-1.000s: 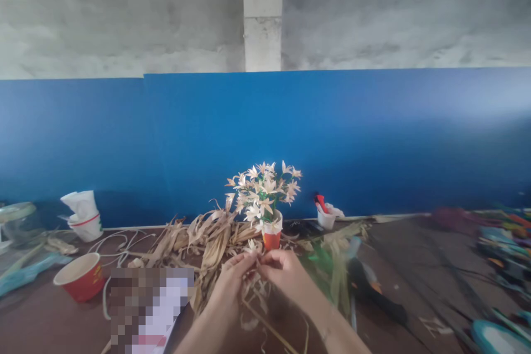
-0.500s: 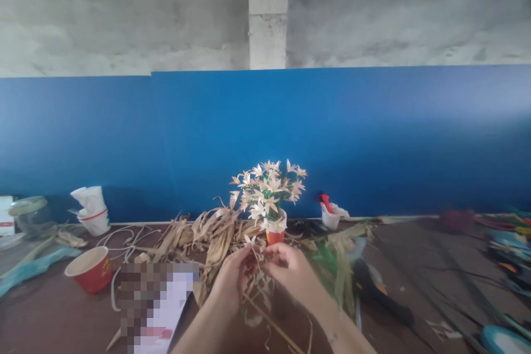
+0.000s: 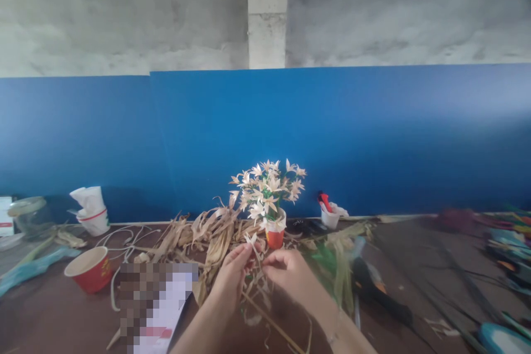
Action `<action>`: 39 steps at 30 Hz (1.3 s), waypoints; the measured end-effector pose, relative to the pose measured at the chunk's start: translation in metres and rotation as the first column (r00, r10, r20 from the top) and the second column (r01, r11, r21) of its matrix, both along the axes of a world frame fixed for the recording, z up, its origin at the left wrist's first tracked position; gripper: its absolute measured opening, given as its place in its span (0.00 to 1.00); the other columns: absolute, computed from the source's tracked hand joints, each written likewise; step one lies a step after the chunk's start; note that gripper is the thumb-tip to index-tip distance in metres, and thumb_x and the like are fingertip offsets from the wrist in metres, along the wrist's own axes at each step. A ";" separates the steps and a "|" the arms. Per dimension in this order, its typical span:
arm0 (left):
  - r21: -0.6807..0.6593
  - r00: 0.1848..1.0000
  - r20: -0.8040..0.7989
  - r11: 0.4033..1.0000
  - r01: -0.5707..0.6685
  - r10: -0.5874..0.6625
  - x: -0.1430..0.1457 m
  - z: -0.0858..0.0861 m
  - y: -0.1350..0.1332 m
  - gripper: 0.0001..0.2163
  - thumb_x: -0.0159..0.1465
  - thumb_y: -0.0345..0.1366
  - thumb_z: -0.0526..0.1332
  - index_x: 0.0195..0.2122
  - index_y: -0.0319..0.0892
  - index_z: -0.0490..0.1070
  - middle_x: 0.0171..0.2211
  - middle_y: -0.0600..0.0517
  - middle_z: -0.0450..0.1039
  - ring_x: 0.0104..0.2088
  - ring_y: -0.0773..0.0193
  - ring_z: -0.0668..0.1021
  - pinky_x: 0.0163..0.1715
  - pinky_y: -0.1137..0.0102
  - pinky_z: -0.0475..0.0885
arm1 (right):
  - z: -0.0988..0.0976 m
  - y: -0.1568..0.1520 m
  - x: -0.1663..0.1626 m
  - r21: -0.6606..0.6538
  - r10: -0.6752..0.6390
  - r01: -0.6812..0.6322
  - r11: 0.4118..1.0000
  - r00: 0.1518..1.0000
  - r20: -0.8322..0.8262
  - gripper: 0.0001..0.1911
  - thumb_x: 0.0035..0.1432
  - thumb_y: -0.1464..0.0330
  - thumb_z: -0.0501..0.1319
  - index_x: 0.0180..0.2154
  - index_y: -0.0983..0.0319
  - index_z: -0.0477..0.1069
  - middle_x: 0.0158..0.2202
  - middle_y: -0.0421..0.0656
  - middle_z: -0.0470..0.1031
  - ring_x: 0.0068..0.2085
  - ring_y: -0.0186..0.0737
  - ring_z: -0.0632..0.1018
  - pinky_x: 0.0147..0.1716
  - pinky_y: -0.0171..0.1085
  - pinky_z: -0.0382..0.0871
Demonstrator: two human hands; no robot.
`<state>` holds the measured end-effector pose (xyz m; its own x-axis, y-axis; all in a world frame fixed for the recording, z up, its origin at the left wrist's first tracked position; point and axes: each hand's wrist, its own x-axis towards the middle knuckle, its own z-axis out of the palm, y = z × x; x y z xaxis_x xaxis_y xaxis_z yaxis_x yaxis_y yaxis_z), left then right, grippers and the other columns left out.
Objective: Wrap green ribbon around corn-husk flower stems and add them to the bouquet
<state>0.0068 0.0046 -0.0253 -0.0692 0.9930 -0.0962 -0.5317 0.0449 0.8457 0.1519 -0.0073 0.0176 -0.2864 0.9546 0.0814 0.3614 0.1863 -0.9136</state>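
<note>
My left hand (image 3: 234,270) is closed, with a small white husk flower (image 3: 251,239) pinched between thumb and fingertips. My right hand (image 3: 286,268) faces it, thumb and forefinger pinched on a thin pale strip (image 3: 259,259) just below the flower's petals. How the strip joins the flower is too small to tell. Straight behind the hands, a red and white paper cup (image 3: 275,237) holds a bunch of similar cream flowers (image 3: 269,185) with green stems. Scraps and thin stalks (image 3: 274,323) lie on the table under my hands.
Dry corn husks (image 3: 215,232) are heaped behind my left hand. An empty red paper cup (image 3: 89,271) and a white cable (image 3: 128,240) are at left. On the right lie green and pale strips (image 3: 342,265) and a black-handled tool (image 3: 381,296). A blue partition (image 3: 332,138) stands behind.
My right fingertips have shifted slightly away from the left hand, so more of the pale strip shows between them. The flower stays in my left hand.
</note>
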 end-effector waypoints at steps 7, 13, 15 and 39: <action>0.024 0.999 -0.029 0.999 0.039 -0.038 0.001 -0.001 0.000 0.17 0.44 0.47 0.69 0.27 0.37 0.78 0.25 0.50 0.76 0.27 0.67 0.73 0.30 0.75 0.64 | 0.001 0.001 0.000 0.032 0.016 -0.015 0.999 0.999 -0.032 0.09 0.46 0.69 0.58 0.27 0.65 0.77 0.26 0.43 0.79 0.29 0.39 0.76 0.28 0.32 0.65; 0.029 0.998 -0.025 0.998 0.056 -0.055 0.002 -0.003 0.000 0.16 0.46 0.46 0.69 0.28 0.37 0.77 0.25 0.49 0.75 0.27 0.66 0.73 0.30 0.74 0.64 | -0.003 0.002 0.000 0.038 0.020 -0.018 0.999 0.999 -0.050 0.09 0.46 0.69 0.59 0.27 0.65 0.77 0.26 0.43 0.79 0.30 0.40 0.76 0.29 0.32 0.66; 0.020 0.999 -0.004 0.998 0.054 -0.053 0.003 -0.001 -0.002 0.17 0.45 0.46 0.69 0.28 0.37 0.77 0.25 0.49 0.76 0.27 0.66 0.74 0.31 0.74 0.64 | -0.005 0.003 0.000 0.040 0.021 -0.018 0.999 0.997 -0.071 0.09 0.46 0.69 0.59 0.27 0.65 0.77 0.27 0.43 0.79 0.30 0.39 0.76 0.29 0.32 0.66; -0.044 0.985 0.165 0.998 0.047 -0.039 0.011 0.010 -0.013 0.15 0.43 0.41 0.72 0.29 0.38 0.76 0.25 0.50 0.77 0.27 0.66 0.76 0.29 0.75 0.67 | 0.000 0.001 -0.001 0.032 -0.013 0.015 0.999 0.998 -0.058 0.08 0.45 0.70 0.58 0.27 0.65 0.76 0.26 0.43 0.78 0.29 0.39 0.75 0.29 0.32 0.66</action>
